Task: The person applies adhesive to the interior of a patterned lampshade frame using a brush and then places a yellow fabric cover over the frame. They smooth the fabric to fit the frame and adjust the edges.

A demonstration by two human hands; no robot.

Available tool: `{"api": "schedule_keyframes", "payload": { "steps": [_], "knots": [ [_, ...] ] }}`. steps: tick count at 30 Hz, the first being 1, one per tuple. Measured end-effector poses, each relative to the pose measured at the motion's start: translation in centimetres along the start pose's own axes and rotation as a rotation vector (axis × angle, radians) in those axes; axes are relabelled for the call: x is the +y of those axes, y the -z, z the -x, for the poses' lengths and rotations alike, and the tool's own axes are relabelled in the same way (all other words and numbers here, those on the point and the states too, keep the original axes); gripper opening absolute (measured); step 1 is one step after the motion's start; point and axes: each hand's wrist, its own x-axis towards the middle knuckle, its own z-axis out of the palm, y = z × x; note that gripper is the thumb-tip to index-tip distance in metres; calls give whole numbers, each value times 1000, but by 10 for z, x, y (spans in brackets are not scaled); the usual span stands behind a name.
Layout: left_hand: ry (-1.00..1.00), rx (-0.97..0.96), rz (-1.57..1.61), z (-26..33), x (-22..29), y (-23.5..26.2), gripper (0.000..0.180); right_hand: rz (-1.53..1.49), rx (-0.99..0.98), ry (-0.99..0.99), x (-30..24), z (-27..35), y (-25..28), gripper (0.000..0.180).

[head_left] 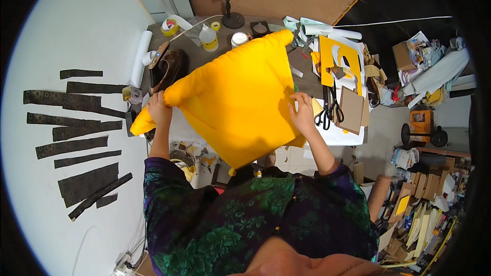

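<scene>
A large sheet of bright yellow cloth [245,97], with a thick roll along its far edge, spreads over the table and hangs past the near edge. At its left end my left hand [159,111] is closed around the rolled part. My right hand [303,114] is at the cloth's right edge, fingers bent and apart, with no clear grip on it. A small green bit shows beside those fingertips. Right of my right hand lie black-handled scissors [335,110]. A glossy dark brown rounded object [173,66] stands beyond my left hand.
Along the table's back are a bottle [208,38], a white jar [239,40], tape [169,26] and a black stand [233,20]. Yellow sheets [353,59] and cardboard [350,112] lie right. Dark strips [82,100] line the left wall; scraps [424,209] pile lower right.
</scene>
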Motion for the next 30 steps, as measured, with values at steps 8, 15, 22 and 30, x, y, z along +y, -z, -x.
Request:
{"api": "schedule_keyframes", "payload": {
  "steps": [8, 15, 22, 30],
  "knots": [
    [-6, 33, 22, -5, 10, 2, 43, 36, 55, 174, -33, -135, -40, 29],
    [7, 68, -53, -6, 10, 1, 43, 21, -82, 71, -73, -282, -99, 59],
    [19, 125, -85, -5, 15, -5, 34, 374, -662, -60, -41, -338, -189, 115],
    [26, 140, -99, -8, 20, 8, 29, 266, -668, 29, -47, -379, -223, 114]
  ]
}}
